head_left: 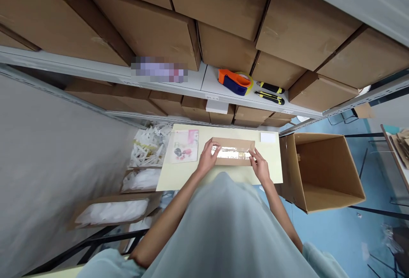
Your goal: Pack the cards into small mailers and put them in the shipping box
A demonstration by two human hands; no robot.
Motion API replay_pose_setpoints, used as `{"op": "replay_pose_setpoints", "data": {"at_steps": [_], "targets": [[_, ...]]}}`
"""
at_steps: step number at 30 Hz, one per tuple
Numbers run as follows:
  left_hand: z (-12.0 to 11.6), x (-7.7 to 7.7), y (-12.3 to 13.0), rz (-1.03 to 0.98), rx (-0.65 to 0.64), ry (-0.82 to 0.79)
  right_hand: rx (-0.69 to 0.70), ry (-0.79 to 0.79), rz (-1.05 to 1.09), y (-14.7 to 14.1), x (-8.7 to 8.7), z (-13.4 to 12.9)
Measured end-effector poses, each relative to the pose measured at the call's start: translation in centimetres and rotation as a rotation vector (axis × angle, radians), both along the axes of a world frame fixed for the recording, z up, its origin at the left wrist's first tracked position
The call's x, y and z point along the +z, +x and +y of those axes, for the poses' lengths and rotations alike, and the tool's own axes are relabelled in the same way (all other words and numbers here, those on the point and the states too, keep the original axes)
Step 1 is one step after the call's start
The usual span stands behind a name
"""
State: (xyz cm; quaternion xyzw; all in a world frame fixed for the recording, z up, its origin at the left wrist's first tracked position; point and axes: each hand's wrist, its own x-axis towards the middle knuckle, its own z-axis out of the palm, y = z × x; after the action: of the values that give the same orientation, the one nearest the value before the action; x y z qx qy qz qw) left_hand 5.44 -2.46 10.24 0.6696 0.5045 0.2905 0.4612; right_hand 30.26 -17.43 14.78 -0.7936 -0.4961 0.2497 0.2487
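Note:
A small flat cardboard box (233, 142) lies on the pale yellow table (169, 178), with shiny clear tape (231, 153) running along the middle of its top. My left hand (207, 158) grips the box's left end, thumb on the top and fingers curved round the far corner. At the right end, my right hand (260, 167) has its fingertips closed on the edge, close to the end of the tape. Whether they hold the tape's end or only the cardboard is too small to make out.
A floral printed sheet (185, 146) lies left on the table, a white slip (267, 137) at the back right. An orange-and-blue tape dispenser (234, 83) and two utility knives (271, 93) rest on the shelf. A large open carton (329, 171) stands to the right.

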Motion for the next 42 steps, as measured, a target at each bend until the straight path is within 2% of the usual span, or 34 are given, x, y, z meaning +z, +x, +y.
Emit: {"op": "replay_pose_setpoints", "data": {"at_steps": [3,5,11,14,16,21,24,27,30,33,35,36,38,42], "targets": [[-0.9,-0.3,-0.6,-0.015,-0.013,-0.008,-0.014,0.015,0.001,-0.7,-0.5,-1.7],[-0.6,-0.4,-0.3,-0.021,-0.001,-0.012,-0.017,0.013,-0.004,-0.7,-0.7,-1.5],[3.3,-0.2,2.8,-0.011,0.036,0.021,-0.039,0.027,-0.016,2.1,0.2,3.7],[4.0,0.0,3.5,-0.014,0.061,0.008,-0.037,0.004,-0.021,3.2,0.6,5.1],[3.5,-0.1,3.3,-0.023,0.061,-0.006,-0.040,-0.025,-0.018,3.3,0.7,4.8],[0.2,-0.7,1.4,-0.040,0.037,-0.024,-0.034,-0.011,0.036,1.7,0.2,1.2],[-1.0,-0.8,1.0,-0.036,0.039,-0.035,-0.061,0.005,0.046,0.9,-0.1,0.0],[-0.7,0.0,1.3,-0.047,0.039,-0.049,-0.070,0.020,0.024,0.7,0.0,0.5],[0.5,1.8,1.3,-0.057,0.034,-0.047,-0.047,0.058,-0.013,0.8,1.1,1.5],[1.3,3.6,1.1,-0.047,0.030,0.025,-0.032,0.117,-0.043,1.0,2.4,1.7],[1.4,3.9,0.9,-0.044,0.033,0.069,-0.033,0.131,-0.051,1.1,2.7,1.4],[1.2,3.5,0.9,-0.047,0.034,0.075,-0.036,0.124,-0.050,1.1,2.5,1.2],[0.8,1.9,0.8,-0.055,0.038,0.048,-0.046,0.091,-0.027,1.0,1.4,1.0],[0.0,-3.4,-0.6,-0.052,0.070,-0.135,0.017,0.027,0.047,-0.4,-1.7,2.2]]}}
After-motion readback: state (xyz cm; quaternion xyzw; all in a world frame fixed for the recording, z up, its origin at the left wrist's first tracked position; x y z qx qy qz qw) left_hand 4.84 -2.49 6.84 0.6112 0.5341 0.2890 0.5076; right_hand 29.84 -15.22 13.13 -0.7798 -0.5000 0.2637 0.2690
